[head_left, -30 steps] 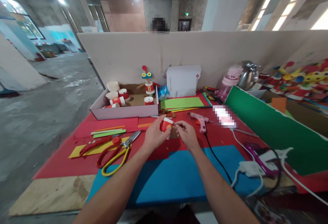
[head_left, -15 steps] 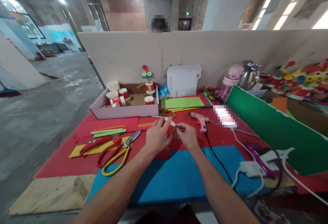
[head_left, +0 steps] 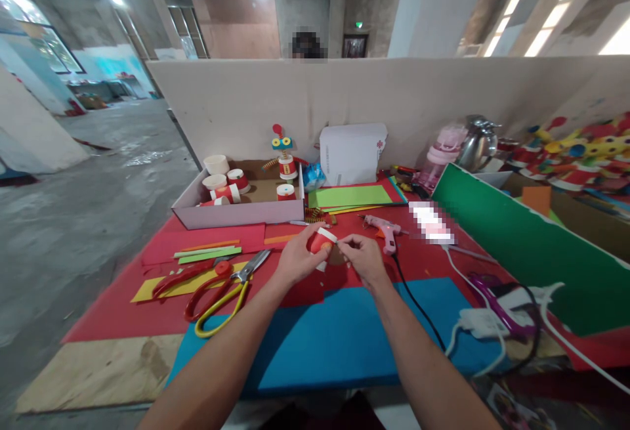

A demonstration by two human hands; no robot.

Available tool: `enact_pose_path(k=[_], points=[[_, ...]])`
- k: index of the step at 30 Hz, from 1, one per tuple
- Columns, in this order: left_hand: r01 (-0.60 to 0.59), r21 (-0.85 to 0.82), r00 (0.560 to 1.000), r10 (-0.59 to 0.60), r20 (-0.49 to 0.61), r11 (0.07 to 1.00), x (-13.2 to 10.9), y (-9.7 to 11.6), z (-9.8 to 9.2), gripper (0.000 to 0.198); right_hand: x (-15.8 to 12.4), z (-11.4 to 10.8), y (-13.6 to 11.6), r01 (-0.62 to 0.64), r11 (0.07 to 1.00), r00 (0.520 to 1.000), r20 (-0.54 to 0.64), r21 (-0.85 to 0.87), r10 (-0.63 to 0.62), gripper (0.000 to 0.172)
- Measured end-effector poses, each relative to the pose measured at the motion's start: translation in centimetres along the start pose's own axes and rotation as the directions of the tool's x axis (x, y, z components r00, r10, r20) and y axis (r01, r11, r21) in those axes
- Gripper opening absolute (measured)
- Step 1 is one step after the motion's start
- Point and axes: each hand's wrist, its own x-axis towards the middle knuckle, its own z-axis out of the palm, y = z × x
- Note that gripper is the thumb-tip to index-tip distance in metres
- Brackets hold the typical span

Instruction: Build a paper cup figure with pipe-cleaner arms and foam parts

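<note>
My left hand [head_left: 296,260] is wrapped round a small red paper cup [head_left: 321,241] with a white rim. It holds the cup tilted just above the red-covered table. At the right side of the cup's white rim, my right hand [head_left: 363,259] has its thumb and fingers pinched together. Whatever is between those fingertips is too small to tell. A pink hot glue gun [head_left: 386,233] lies to the right of the hands, its black cord running toward me. Large scissors [head_left: 240,279] with red and yellow handles rest to the left.
Behind on the left, a shallow box [head_left: 241,216] holds several paper cups and a cup figure [head_left: 287,167]. Green paper [head_left: 352,198] lies at the back. A green-sided box [head_left: 516,253] and a white power strip [head_left: 485,323] with cables stand right. Blue foam [head_left: 335,344] lines the front.
My left hand has opened round and turned the cup, so its red side now shows more. My right hand stays pinched at the rim.
</note>
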Motion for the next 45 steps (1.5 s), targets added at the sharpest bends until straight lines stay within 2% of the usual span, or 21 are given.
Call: enact_pose_path(k=[3,6,8,10,12,14,16,18,20,22,24,27,29,31,34,37,38,39,42,43,45], points=[[0.062,-0.234,0.998,-0.056,0.034,0.97,0.2,-0.4,-0.1,0.055,0.1,0.1,-0.2,-0.036,0.994,0.999,0.032,0.099,0.033,0.012],[0.173,-0.428,0.984,-0.139,0.11,0.887,0.2,-0.2,0.0,0.058,0.1,0.2,-0.3,-0.062,0.981,0.997,0.058,0.182,0.052,0.016],[0.242,-0.488,0.969,-0.184,0.164,0.839,0.1,0.0,0.2,0.057,0.0,0.2,-0.4,-0.074,0.972,0.996,0.07,0.222,0.06,0.017],[0.264,-0.492,0.964,-0.204,0.173,0.83,0.1,-0.2,0.4,0.054,-0.1,0.3,-0.5,-0.083,0.953,0.994,0.09,0.29,0.059,0.018],[0.202,-0.432,0.979,-0.172,0.108,0.879,0.2,-0.6,0.5,0.051,-0.2,0.2,-0.7,-0.081,0.916,0.992,0.118,0.393,0.037,0.018],[0.11,-0.357,0.993,-0.12,-0.008,0.928,0.5,-1.2,0.4,0.049,-0.2,-0.1,-0.8,-0.062,0.87,0.992,0.126,0.49,-0.001,0.016],[0.055,-0.381,0.982,-0.12,-0.148,0.923,0.9,-1.7,-0.1,0.05,-0.1,-0.4,-0.8,-0.049,0.859,0.994,0.111,0.509,-0.009,0.014],[0.003,-0.506,0.942,-0.171,-0.287,0.863,1.3,-2.0,-0.9,0.053,0.1,-0.7,-0.8,-0.048,0.899,0.996,0.087,0.436,0.011,0.017],[-0.097,-0.601,0.893,-0.197,-0.405,0.793,1.6,-1.9,-1.8,0.056,0.5,-0.6,-0.6,-0.034,0.965,0.998,0.063,0.262,0.018,0.018],[-0.192,-0.634,0.859,-0.184,-0.477,0.749,1.7,-1.8,-2.5,0.056,0.9,0.1,-0.4,-0.003,0.996,0.999,0.043,0.088,-0.001,0.014],[-0.238,-0.646,0.852,-0.164,-0.498,0.725,1.8,-1.7,-2.9,0.055,1.6,1.6,-0.2,0.022,0.999,0.999,0.035,-0.027,-0.021,0.012],[-0.23,-0.665,0.87,-0.156,-0.467,0.71,1.7,-1.6,-2.8,0.055,3.0,4.1,-0.2,0.077,0.972,0.997,0.024,-0.22,-0.074,0.014],[-0.219,-0.681,0.876,-0.167,-0.452,0.699,1.7,-1.5,-2.7,0.056,3.9,5.1,-0.4,0.125,0.919,0.992,0.017,-0.374,-0.128,0.009],[-0.211,-0.698,0.882,-0.175,-0.438,0.684,1.7,-1.5,-2.8,0.057,4.5,4.9,-0.7,0.166,0.846,0.984,0.031,-0.507,-0.174,0.011],[-0.204,-0.721,0.9,-0.163,-0.405,0.663,1.7,-1.8,-3.0,0.058,4.6,2.5,-1.0,0.2,0.74,0.977,0.071,-0.642,-0.202,0.015],[-0.247,-0.74,0.906,-0.122,-0.406,0.626,1.8,-2.1,-2.9,0.06,3.8,-0.5,-0.9,0.187,0.66,0.98,0.09,-0.727,-0.179,0.018],[-0.254,-0.745,0.908,-0.114,-0.404,0.617,1.9,-2.2,-2.7,0.061,3.5,-1.1,-0.7,0.185,0.617,0.982,0.114,-0.765,-0.153,0.019],[-0.249,-0.751,0.912,-0.112,-0.394,0.612,1.9,-2.2,-2.5,0.061,3.2,-1.5,-0.5,0.188,0.523,0.982,0.15,-0.831,-0.114,0.025],[-0.197,-0.759,0.933,-0.119,-0.34,0.62,1.7,-2.2,-1.9,0.06,2.6,-1.6,0.2,0.206,0.332,0.978,0.206,-0.921,-0.034,0.039],[-0.181,-0.76,0.939,-0.12,-0.322,0.624,1.6,-2.2,-1.8,0.059,2.5,-1.4,0.3,0.208,0.322,0.977,0.211,-0.923,-0.026,0.038],[-0.162,-0.759,0.948,-0.114,-0.296,0.631,1.4,-2.0,-1.6,0.059,2.5,-1.1,0.5,0.203,0.371,0.978,0.21,-0.906,-0.022,0.037]])
